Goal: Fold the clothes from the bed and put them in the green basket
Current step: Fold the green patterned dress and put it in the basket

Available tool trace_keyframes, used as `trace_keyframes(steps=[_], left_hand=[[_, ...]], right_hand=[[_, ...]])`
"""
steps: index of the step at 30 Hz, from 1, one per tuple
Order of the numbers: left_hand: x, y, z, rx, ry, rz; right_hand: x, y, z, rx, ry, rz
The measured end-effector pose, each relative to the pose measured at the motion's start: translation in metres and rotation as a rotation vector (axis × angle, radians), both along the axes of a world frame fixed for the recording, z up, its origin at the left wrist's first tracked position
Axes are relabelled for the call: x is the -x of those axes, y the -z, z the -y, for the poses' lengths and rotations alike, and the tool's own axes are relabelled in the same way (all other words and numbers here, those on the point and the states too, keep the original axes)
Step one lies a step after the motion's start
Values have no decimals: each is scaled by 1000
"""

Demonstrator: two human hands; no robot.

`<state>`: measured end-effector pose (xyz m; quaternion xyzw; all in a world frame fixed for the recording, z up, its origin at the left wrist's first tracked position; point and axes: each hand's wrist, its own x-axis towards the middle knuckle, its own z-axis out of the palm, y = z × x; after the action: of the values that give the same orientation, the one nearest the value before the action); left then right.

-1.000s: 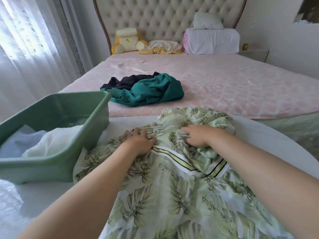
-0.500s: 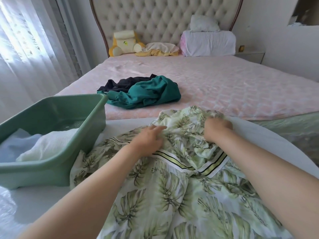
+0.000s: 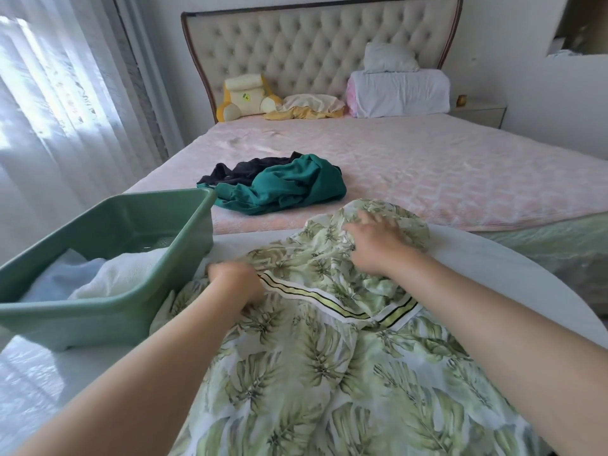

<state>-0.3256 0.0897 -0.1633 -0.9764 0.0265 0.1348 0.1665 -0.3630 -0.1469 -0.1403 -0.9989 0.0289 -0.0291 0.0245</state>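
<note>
Sliding the left hand (image 3: 235, 281) leftward along the striped band since half a second ago, toward the basket side, and stretching the right hand (image 3: 375, 245) further onto the bunched far end. Working on a thin, white-and-green leaf-print garment (image 3: 329, 373), lying spread over a round white table (image 3: 493, 268) just in front of the bed. Running lengthwise from the near table edge away toward the bed, with the far end crumpled into a heap. Crossing it slantwise, higher at the left and lower at the right: a white band striped in black and yellow-green (image 3: 329, 299). Gripping the cloth with the left hand at that band's left end, fingers curled into the fabric, though blurred. Pressing the right hand down on the crumpled far heap, fingers spread wide and holding nothing.

Sitting just beside the garment's left edge: a rectangular green plastic basket (image 3: 108, 311), holding a folded white cloth (image 3: 125, 274) and a pale blue cloth (image 3: 56, 278). Lying beyond on the pink quilted bed cover (image 3: 427, 166), well apart from the table: a crumpled teal garment (image 3: 289, 185), overlapping a black garment (image 3: 243, 169) behind it. Standing farther back: a tufted beige headboard (image 3: 312, 51), white pillows (image 3: 398, 93) and a yellow-and-cream cushion (image 3: 243, 93). Hanging at the left: sheer white curtains (image 3: 49, 110).
</note>
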Motion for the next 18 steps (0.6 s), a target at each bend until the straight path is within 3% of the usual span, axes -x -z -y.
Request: trace_keyframes(steps=[3,6,10,14,16,18], left_hand=[[4,-7,-6,21,-15,40],[5,-17,-9,257,38,19],[24,-35,-1,964,98,50],[44,-46,-1,1469,-12,77],[52,-44,-10,1400,-1,-43],[58,-37,-18,1004,89,-192]], right_hand=[[11,-2,-30,-274,-186,-19],[25,-2,-58,-464,-331,-53],[41,5,-81,-737,-319,-121],[41,9,-83,-864,-190,184],[41,7,-75,-889,-154,260],[45,1,-63,-853,-160,293]])
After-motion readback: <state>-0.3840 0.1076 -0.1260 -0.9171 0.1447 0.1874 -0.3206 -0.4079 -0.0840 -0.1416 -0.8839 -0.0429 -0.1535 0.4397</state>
